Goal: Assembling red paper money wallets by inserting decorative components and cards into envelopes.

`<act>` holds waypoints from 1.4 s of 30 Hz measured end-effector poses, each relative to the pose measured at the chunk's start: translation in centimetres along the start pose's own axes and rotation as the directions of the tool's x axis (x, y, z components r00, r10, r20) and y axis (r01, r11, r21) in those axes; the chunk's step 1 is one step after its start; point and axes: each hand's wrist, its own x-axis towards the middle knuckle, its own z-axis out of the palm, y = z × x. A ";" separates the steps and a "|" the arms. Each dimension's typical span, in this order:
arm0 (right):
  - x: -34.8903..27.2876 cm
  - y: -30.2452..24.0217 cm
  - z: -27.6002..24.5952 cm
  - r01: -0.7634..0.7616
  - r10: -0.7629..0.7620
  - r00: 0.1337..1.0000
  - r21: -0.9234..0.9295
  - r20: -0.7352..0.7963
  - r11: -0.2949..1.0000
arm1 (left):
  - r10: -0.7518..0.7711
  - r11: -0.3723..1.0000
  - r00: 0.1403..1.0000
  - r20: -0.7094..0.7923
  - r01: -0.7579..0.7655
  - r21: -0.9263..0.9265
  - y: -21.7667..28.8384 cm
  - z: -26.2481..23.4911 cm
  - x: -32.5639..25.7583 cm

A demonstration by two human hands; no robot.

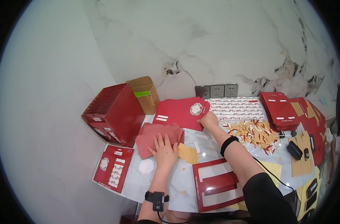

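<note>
My left hand point(164, 148) lies flat with fingers spread on a pile of plain red envelopes point(154, 137) near the middle of the table. My right hand point(208, 120) reaches further back and pinches the edge of a stack of red cards point(179, 112). A round white lace-like ornament point(196, 109) sits on that stack, just left of my fingers. A tan paper piece point(188, 153) lies beside my left hand. Both wrists wear black bands with cables.
A red display box point(112, 114) and an open cardboard box point(145, 92) stand at the back left. A packaged card point(113, 168) lies front left, a red cut-out card point(217, 183) in front. Paper scraps point(254, 133), a patterned sheet point(237, 108) and red stacks point(280, 110) fill the right.
</note>
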 end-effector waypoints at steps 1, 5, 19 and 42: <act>0.6 0.4 0.1 0.005 -0.005 1.000 -0.008 0.003 1.000 | -0.007 1.000 1.000 0.000 0.007 -0.007 0.0 0.2 0.0; 1.2 0.4 -0.6 0.025 -0.017 0.998 0.158 -0.054 0.987 | 0.016 1.000 0.997 -0.072 -0.017 -0.016 0.3 0.4 -0.1; -10.5 -1.3 -22.0 0.347 -0.512 0.858 0.774 -0.035 0.529 | 0.155 0.652 0.959 -0.237 -0.280 -0.705 2.4 -0.7 -0.7; -14.7 -1.0 -21.7 0.372 -0.648 0.741 0.699 0.173 0.611 | 0.374 -0.274 0.924 -0.079 0.028 -0.961 2.3 1.8 -3.7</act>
